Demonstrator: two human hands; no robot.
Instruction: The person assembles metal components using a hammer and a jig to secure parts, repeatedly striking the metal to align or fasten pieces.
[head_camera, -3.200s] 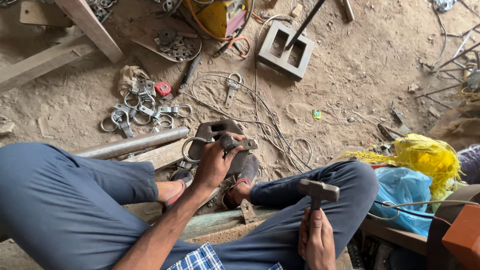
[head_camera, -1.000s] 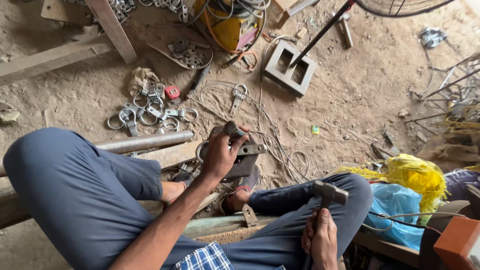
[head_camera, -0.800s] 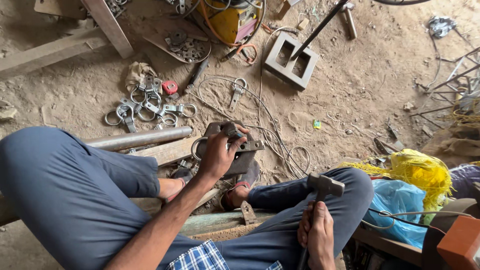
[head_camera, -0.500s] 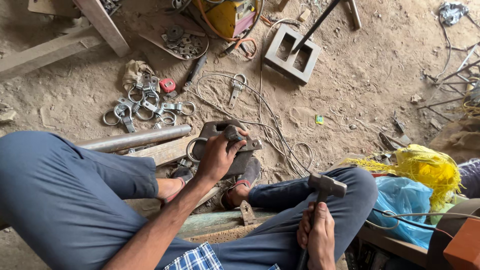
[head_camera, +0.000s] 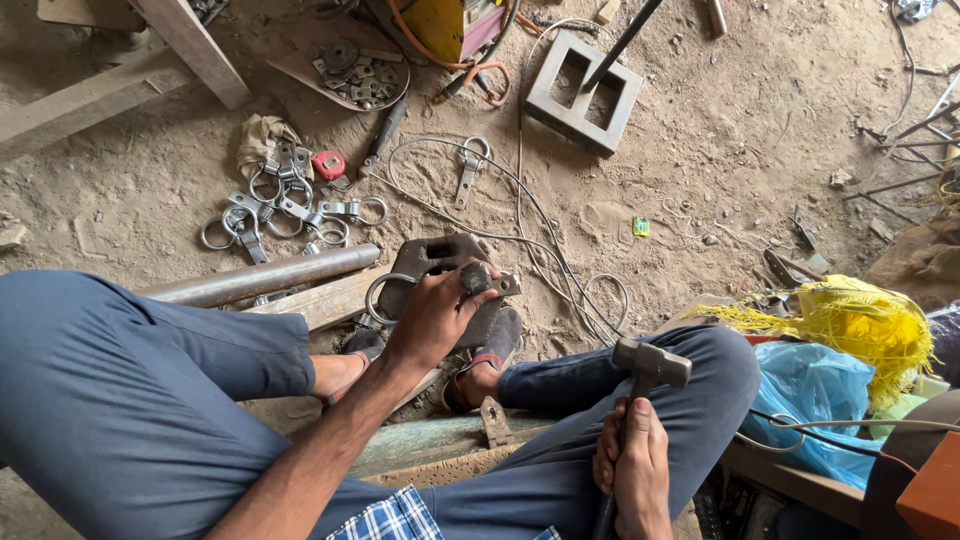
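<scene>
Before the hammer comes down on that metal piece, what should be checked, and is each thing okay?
1. Right hand grips the hammer handle firmly: ok.
2. Left hand steadies the small metal piece on the dark metal block: ok.
3. Left fingers away from the strike spot: not ok, they lie right beside the piece.
4. Feet in sandals away from the block: not ok, they sit right under it.
5. Block resting firmly on the ground: cannot tell.
6. Loose wire clear of the swing: cannot tell.
</scene>
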